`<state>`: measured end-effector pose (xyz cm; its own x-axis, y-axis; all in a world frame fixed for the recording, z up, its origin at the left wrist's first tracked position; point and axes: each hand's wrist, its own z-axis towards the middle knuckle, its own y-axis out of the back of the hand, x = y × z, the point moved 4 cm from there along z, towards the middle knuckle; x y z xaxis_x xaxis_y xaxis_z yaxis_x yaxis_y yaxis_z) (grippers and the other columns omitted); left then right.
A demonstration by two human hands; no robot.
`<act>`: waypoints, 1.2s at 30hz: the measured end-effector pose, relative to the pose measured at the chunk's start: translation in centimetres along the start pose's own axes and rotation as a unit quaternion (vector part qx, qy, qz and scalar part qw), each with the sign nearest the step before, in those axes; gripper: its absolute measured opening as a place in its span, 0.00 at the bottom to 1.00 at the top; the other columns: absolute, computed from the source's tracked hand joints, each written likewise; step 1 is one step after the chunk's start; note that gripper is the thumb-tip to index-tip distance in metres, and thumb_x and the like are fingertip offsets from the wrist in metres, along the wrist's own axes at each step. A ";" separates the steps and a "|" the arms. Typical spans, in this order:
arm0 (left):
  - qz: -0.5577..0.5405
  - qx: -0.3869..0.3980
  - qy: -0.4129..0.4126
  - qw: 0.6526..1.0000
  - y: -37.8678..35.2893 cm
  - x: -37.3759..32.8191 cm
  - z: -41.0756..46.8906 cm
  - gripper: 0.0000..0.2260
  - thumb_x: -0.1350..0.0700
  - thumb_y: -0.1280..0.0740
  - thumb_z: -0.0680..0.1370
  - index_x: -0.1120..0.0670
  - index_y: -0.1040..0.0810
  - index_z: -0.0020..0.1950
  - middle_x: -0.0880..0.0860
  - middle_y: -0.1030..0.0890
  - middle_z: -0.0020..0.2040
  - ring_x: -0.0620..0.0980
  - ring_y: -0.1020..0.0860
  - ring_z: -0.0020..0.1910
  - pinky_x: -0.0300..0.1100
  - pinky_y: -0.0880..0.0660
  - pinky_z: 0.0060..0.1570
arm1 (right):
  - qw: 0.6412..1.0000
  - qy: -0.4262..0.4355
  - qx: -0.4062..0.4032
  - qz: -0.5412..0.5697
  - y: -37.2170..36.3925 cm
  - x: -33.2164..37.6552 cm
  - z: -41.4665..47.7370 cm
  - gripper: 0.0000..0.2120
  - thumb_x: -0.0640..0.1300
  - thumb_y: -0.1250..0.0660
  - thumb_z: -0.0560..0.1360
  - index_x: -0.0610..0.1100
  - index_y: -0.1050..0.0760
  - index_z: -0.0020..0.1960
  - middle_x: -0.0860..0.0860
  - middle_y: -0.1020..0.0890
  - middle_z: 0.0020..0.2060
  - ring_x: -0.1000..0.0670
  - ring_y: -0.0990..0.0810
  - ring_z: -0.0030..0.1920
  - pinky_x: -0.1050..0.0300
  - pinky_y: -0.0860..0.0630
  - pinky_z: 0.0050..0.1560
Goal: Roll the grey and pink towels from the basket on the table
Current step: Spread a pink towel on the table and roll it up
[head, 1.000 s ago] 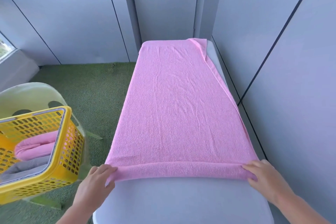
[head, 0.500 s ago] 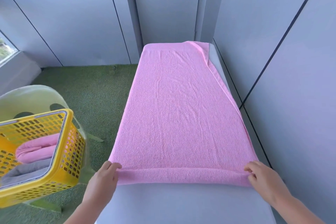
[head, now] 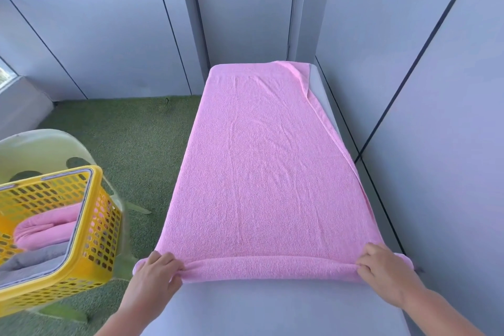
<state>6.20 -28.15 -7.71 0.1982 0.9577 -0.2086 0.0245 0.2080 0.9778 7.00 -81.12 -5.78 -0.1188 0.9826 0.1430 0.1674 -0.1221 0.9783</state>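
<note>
Pink towel [head: 267, 172]: spread lengthwise on the grey table [head: 272, 311], its near edge turned into a thin roll.
My left hand [head: 155, 273]: fingers curled over the roll's left end.
My right hand [head: 381, 267]: fingers curled over its right end.
Yellow basket [head: 102, 226], left of the table: holds a grey towel [head: 35, 262] and a second pink towel [head: 46, 226].

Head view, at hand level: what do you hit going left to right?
yellow basket → left hand, gripping the roll's end → rolled near edge of the pink towel → right hand, gripping the other end → grey wall panel
</note>
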 end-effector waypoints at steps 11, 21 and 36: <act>-0.089 -0.022 0.047 0.995 0.2 -0.7 1.1 0.16 0.48 0.42 0.75 0.47 0.18 0.55 0.40 0.25 0.51 0.46 0.25 0.47 0.44 0.25 0.36 | 0.996 -0.014 0.000 0.088 -0.4 -0.4 0.1 0.19 0.37 0.32 0.69 0.51 0.20 0.57 0.59 0.22 0.54 0.53 0.24 0.57 0.62 0.33 0.58; -0.022 0.028 -0.004 0.999 0.3 0.0 1.8 0.10 0.43 0.41 0.74 0.43 0.21 0.43 0.38 0.28 0.41 0.44 0.32 0.44 0.44 0.27 0.36 | 0.999 0.002 0.026 -0.025 0.8 0.6 1.5 0.14 0.46 0.30 0.67 0.51 0.34 0.30 0.60 0.27 0.29 0.59 0.33 0.36 0.68 0.42 0.27; -0.024 0.053 0.028 0.998 -0.1 -0.3 2.1 0.20 0.51 0.34 0.68 0.42 0.22 0.60 0.38 0.27 0.56 0.44 0.31 0.55 0.42 0.24 0.42 | 0.998 0.019 0.057 0.033 -0.8 -0.6 1.3 0.23 0.44 0.30 0.68 0.54 0.21 0.62 0.64 0.22 0.58 0.56 0.27 0.59 0.62 0.32 0.60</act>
<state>8.16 -28.85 -7.74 0.1391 0.9572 -0.2540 0.1371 0.2354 0.9622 8.18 -81.42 -6.82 -0.1397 0.9667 0.2147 0.2862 -0.1681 0.9433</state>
